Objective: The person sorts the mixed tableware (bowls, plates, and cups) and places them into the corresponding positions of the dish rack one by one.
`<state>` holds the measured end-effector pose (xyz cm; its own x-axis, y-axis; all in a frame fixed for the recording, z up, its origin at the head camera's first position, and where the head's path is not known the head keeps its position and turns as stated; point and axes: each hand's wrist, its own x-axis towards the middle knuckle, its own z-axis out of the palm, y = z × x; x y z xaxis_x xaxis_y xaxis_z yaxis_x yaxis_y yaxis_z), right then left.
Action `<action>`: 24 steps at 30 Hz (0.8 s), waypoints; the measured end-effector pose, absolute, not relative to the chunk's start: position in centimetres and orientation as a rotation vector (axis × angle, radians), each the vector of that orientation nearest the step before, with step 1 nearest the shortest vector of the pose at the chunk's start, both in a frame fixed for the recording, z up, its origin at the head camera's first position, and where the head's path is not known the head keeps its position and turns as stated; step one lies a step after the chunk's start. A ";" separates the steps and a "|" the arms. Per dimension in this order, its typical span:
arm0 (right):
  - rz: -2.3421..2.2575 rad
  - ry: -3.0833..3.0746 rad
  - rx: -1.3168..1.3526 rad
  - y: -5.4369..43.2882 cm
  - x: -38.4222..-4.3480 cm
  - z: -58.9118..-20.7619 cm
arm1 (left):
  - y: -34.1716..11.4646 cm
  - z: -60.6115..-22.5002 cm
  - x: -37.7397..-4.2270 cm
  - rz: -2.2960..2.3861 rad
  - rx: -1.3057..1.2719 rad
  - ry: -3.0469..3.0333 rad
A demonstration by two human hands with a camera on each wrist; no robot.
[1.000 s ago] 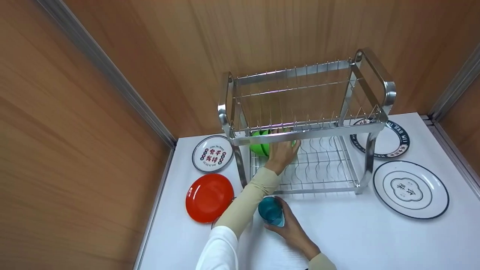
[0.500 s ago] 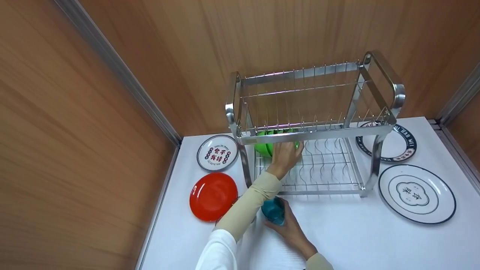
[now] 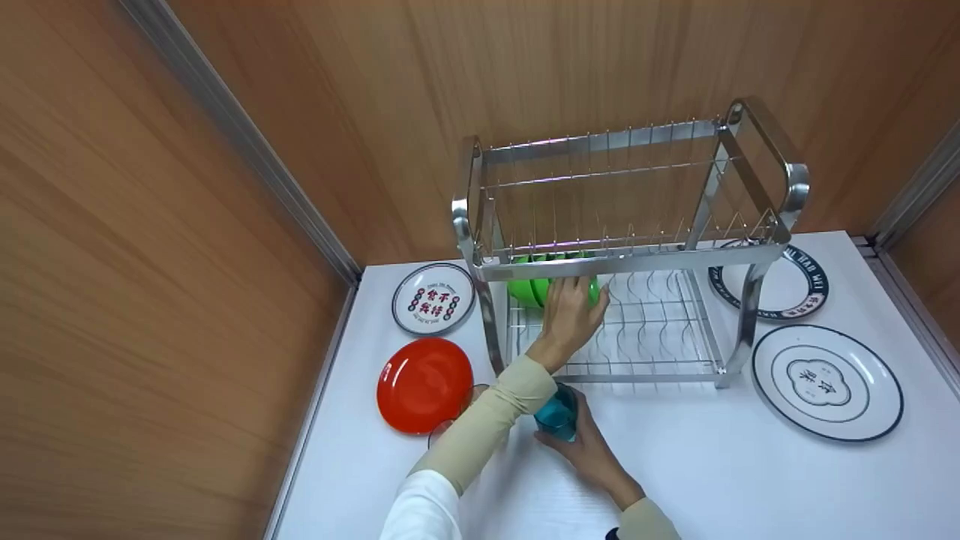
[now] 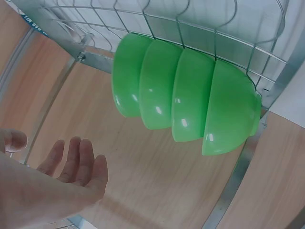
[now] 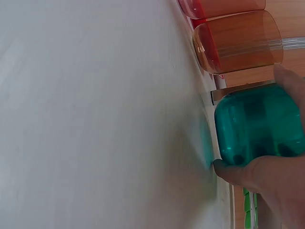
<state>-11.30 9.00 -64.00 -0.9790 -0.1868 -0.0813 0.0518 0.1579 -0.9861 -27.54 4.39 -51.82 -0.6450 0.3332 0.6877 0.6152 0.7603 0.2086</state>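
Observation:
Several green bowls stand on edge in a row in the lower tier of the metal dish rack. In the left wrist view, my left hand is apart from the bowls, its fingers loosely extended and holding nothing. The head view has the left hand just in front of the bowls, under the upper tier. My right hand grips a teal glass in front of the rack. In the right wrist view, thumb and fingers lie around the glass, close above the table.
A red plate and a small white plate lie left of the rack. Two clear glasses, one amber, are partly behind the left forearm. Two larger plates lie right. Wooden panels border the table.
My left hand has drawn back slightly from the green bowls, and its fingers show more below the rack's bar. The right hand keeps its grip on the glass, shifted slightly right. The view has shifted slightly.

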 end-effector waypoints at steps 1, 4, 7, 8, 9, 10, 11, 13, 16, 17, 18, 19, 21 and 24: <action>-1.929 2.256 -0.134 9.2 -11.3 -64.0 | 4.4 -51.8 -27.2 -0.578 -0.704 -2.324; -1.940 2.286 -0.137 9.7 -11.2 -64.0 | 4.2 -51.5 -26.3 -0.620 -0.699 -2.386; -1.940 2.303 -0.128 10.2 -11.0 -64.0 | 4.0 -51.4 -25.5 -0.659 -0.700 -2.438; -1.942 2.305 -0.130 10.4 -11.0 -64.1 | 3.9 -51.4 -25.2 -0.677 -0.705 -2.445; -1.943 2.301 -0.125 10.6 -10.9 -64.1 | 3.9 -51.5 -25.0 -0.691 -0.714 -2.444; -1.946 2.301 -0.128 10.8 -10.9 -64.0 | 3.9 -51.5 -24.8 -0.702 -0.726 -2.436; -1.944 2.301 -0.127 11.0 -10.8 -64.0 | 3.8 -51.6 -24.6 -0.701 -0.736 -2.427; -1.945 2.303 -0.131 11.4 -10.8 -63.9 | 3.8 -51.7 -24.1 -0.694 -0.760 -2.404; -1.935 2.312 -0.142 11.9 -10.6 -63.7 | 3.8 -51.9 -23.3 -0.693 -0.792 -2.394; -1.927 2.316 -0.138 12.1 -10.6 -63.6 | 3.8 -51.9 -23.0 -0.698 -0.802 -2.402; -1.921 2.320 -0.133 12.3 -10.5 -63.5 | 3.8 -52.0 -22.7 -0.707 -0.813 -2.414; -1.917 2.321 -0.125 12.5 -10.4 -63.4 | 3.8 -52.0 -22.4 -0.710 -0.820 -2.424; -1.912 2.320 -0.104 12.9 -10.3 -63.2 | 3.9 -52.1 -21.8 -0.725 -0.837 -2.448; -1.903 2.330 -0.081 13.4 -10.3 -62.8 | 4.1 -52.3 -21.0 -0.722 -0.846 -2.461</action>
